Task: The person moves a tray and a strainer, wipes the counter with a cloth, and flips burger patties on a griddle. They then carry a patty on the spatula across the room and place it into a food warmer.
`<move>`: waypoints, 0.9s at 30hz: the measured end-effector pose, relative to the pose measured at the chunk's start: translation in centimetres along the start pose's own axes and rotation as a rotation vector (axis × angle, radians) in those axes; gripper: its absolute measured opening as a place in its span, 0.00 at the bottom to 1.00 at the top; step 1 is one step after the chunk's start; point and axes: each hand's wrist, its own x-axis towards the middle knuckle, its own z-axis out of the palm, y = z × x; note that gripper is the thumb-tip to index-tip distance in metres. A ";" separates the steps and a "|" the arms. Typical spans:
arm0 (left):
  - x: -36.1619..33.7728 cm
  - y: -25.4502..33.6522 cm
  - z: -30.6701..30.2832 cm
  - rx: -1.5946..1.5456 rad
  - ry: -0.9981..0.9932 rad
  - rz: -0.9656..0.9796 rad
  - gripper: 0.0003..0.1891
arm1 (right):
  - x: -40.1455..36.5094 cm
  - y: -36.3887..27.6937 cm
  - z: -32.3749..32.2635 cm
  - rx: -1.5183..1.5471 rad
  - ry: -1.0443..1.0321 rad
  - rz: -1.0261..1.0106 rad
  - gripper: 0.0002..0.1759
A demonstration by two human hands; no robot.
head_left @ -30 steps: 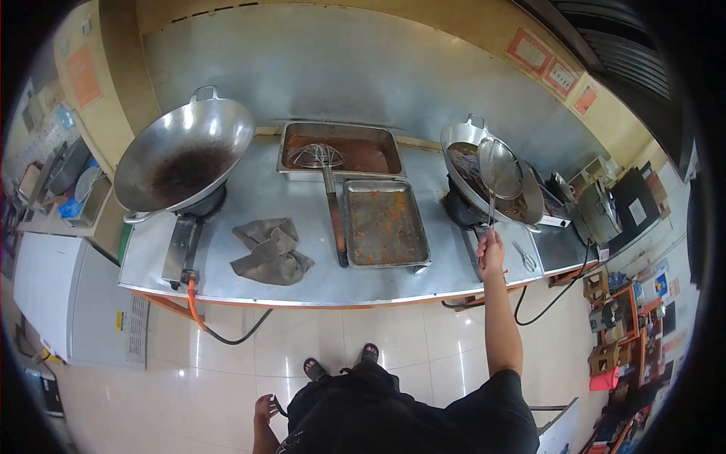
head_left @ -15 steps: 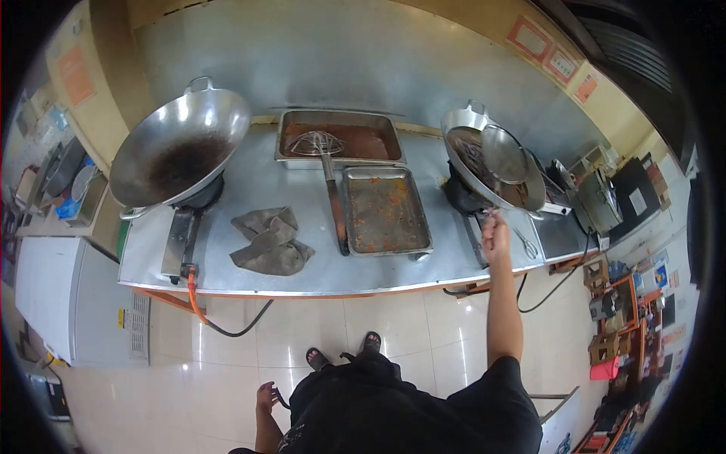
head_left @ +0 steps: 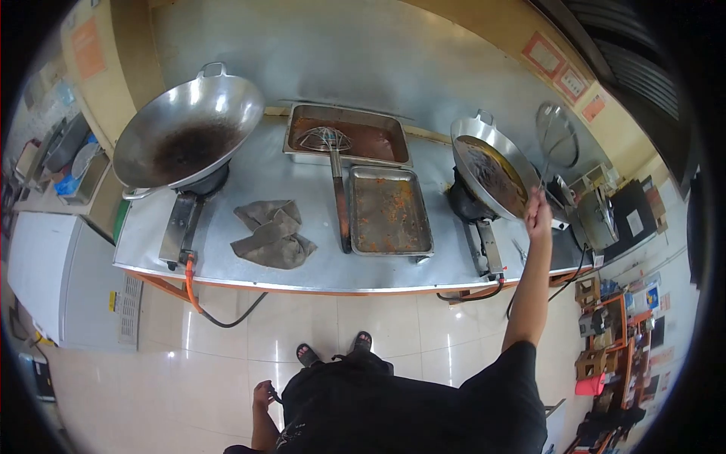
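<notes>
My right hand [head_left: 538, 215] is closed round the handle of a round mesh skimmer [head_left: 558, 136]. The skimmer's head is raised beyond the right-hand rim of the right wok [head_left: 470, 163], which holds dark oil with brownish pieces in it. Low beside my body hangs my left hand [head_left: 262, 393], fingers curled, with a thin dark strap at its fingertips; I cannot tell whether it grips the strap. A whisk [head_left: 338, 174] rests with its wires over a deep steel pan [head_left: 389, 156] of reddish-brown sauce. Next to its handle lies a shallow steel tray [head_left: 387, 216] with orange crumbs.
A large wok [head_left: 227, 98] with dark residue stands on the left burner [head_left: 180, 227]. Grey folded cloths [head_left: 274, 236] lie on the steel table [head_left: 325, 276]. Farther right is a lidded pot [head_left: 601, 219]. An orange hose [head_left: 192, 286] hangs off the front edge.
My right hand has lifted the skimmer out of the right wok and moved it up and to the right. The wok's contents now show more fully. My left hand stays low.
</notes>
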 end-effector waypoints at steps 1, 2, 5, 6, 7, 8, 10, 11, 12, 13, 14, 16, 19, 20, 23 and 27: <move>0.1 -0.3 0.0 -0.001 0.009 -0.019 0.16 | -0.2 1.9 -0.9 -0.033 0.031 0.018 0.16; 0.2 -0.3 -0.1 0.017 0.003 -0.019 0.16 | -0.4 3.2 -1.2 -0.064 0.061 0.036 0.15; 0.3 0.1 -0.6 0.072 -0.016 -0.023 0.16 | 0.9 2.2 -2.7 0.226 0.058 0.242 0.14; 0.3 0.3 -0.8 0.068 -0.009 -0.006 0.16 | 0.9 1.1 -2.2 0.201 0.038 0.196 0.14; 0.4 0.8 -1.2 0.067 -0.003 0.013 0.17 | 1.2 -1.0 -1.6 0.179 0.019 0.148 0.15; 0.1 1.6 -1.3 0.065 0.004 0.031 0.17 | 1.2 -3.1 -0.5 0.156 0.000 0.100 0.15; 0.1 2.9 -1.3 0.085 0.030 0.033 0.17 | 1.3 -6.1 0.9 0.052 -0.084 -0.086 0.15; -0.1 3.5 -1.4 0.090 0.038 0.036 0.17 | 2.0 -7.1 0.9 0.129 -0.140 -0.068 0.15; 0.0 3.6 -1.6 0.095 0.048 0.037 0.17 | 2.9 -8.2 0.6 0.204 -0.196 -0.048 0.15; 0.1 3.5 -1.8 0.071 0.040 0.059 0.17 | 3.5 -8.3 0.1 0.279 -0.249 -0.026 0.14; 0.1 3.7 -1.9 0.065 0.038 0.064 0.17 | 3.2 -7.5 0.0 0.255 -0.183 -0.035 0.15; 0.2 3.5 -1.7 0.042 0.035 0.068 0.17 | 2.5 -4.9 0.0 0.196 -0.058 -0.049 0.17; 0.5 2.1 -1.5 0.018 0.011 0.071 0.17 | -0.8 1.8 -0.8 0.002 0.098 0.018 0.16; 0.5 1.6 -1.6 0.012 0.000 0.078 0.17 | -0.8 3.3 -1.7 0.091 0.074 0.105 0.16; 0.3 0.2 -1.2 0.021 -0.003 0.016 0.14 | 0.6 4.5 -3.3 0.168 0.009 0.222 0.15; 0.9 -0.8 -1.7 0.002 -0.019 -0.039 0.14 | 1.2 -2.8 -0.3 -0.032 -0.015 0.066 0.15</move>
